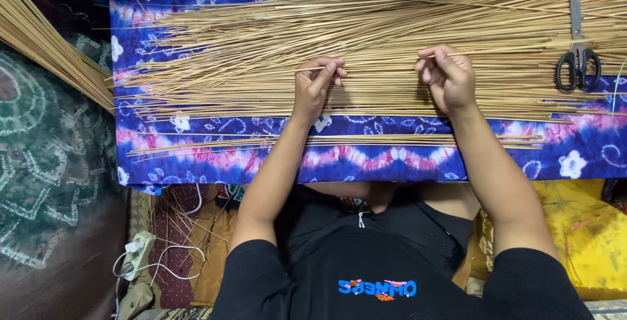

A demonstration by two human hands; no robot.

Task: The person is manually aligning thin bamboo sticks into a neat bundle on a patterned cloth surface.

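While my left hand (316, 85) and right hand (449, 78) pinch one thin stick (382, 61) at mid-frame, fingers closed on it, I'd best lift it level, clear of the stick pile (366, 26).

no packages, labels, signs or screens visible.
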